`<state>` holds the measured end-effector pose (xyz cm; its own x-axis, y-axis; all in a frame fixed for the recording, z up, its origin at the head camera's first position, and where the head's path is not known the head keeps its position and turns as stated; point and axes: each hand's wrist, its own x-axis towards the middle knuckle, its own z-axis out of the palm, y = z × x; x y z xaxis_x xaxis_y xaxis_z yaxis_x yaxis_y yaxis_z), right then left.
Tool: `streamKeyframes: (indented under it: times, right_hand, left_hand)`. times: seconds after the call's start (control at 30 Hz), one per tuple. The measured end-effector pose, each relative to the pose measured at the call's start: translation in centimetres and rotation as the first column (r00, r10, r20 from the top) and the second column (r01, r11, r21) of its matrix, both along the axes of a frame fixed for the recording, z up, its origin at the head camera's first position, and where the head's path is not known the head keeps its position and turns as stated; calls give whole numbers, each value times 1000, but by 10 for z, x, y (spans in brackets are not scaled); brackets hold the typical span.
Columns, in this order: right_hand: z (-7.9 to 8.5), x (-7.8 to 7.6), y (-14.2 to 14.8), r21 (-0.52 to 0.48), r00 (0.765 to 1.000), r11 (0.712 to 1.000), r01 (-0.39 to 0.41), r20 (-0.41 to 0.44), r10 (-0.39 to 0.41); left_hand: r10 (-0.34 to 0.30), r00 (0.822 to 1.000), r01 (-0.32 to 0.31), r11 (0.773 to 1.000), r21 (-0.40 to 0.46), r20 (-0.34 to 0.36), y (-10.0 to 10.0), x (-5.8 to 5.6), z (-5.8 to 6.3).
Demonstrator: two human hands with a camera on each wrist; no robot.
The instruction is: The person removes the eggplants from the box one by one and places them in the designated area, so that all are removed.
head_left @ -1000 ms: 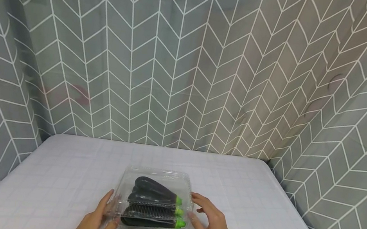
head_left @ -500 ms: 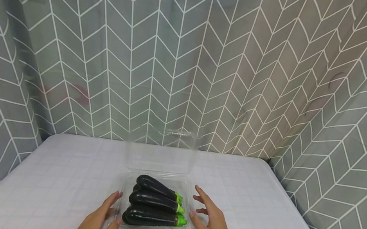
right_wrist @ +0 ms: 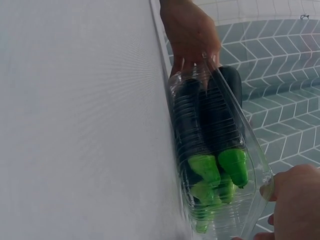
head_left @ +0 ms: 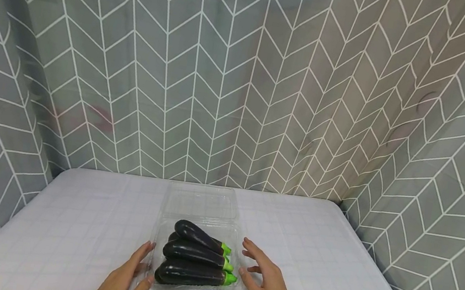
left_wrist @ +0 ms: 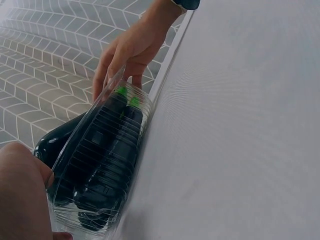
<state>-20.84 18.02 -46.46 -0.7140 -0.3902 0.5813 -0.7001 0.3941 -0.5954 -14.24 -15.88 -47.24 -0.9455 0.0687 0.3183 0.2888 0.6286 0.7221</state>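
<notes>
A clear plastic clamshell container (head_left: 171,286) lies on the table in the head view, its lid (head_left: 201,203) folded back towards the curtain. Several dark eggplants (head_left: 193,253) with green stem ends are piled in the base, stems pointing right. My left hand (head_left: 125,272) rests at the container's left side, thumb near the front corner and fingers extended. On the other side is my right hand (head_left: 266,283), fingers loosely spread beside the wall. In the right wrist view the right thumb (right_wrist: 269,189) touches the clear rim. Some fingers are hidden behind the container in the wrist views.
A white cloth covers the table (head_left: 90,224). Grey curtain (head_left: 223,88) with white chevron lines stands behind the table and along both sides. The lid's far edge lies close to the table's back edge.
The lid was down over the eggplants, then swung up and back, and now lies flat behind the base. My hands stay beside the container, with only slight shifts.
</notes>
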Motion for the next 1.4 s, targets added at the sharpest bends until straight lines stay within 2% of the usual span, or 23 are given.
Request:
streamKeyframes:
  times: [0.27,0.4,0.63,0.73,0.83,0.93,1.03,1.17,1.4]
  right_hand:
    - [-2,0,0,5,1000,1000,-17,-6,17]
    - [0,0,2,23,999,1000,-15,-31,16]
    - [18,-3,1,101,988,994,43,-154,-27]
    - [27,-5,-6,124,986,992,19,-167,2]
    - [34,-6,-15,123,987,992,-37,-152,56]
    - [40,-7,-26,102,979,988,-113,-157,128]
    - [43,-10,-36,74,963,979,-189,-179,200]
    - [43,-14,-47,80,956,967,-242,-153,252]
    - [35,-18,-53,123,971,965,-232,-35,238]
  left_hand:
    - [7,999,-6,1000,-13,31,0,0,0]
    - [7,1000,-6,1000,-14,25,0,-1,0]
    - [1,1000,-1,1000,-7,17,1,-3,2]
    - [20,1000,-20,1000,0,17,-2,-3,3]
    - [33,998,-34,999,-18,-51,-8,-4,2]
    - [-9,984,3,1000,-30,-178,-14,-8,-1]
    - [-96,959,92,995,-29,-266,-17,-14,-3]
    - [-181,933,187,982,-11,-311,-21,-18,-6]
    - [-248,907,253,967,-31,-340,-25,-20,-12]
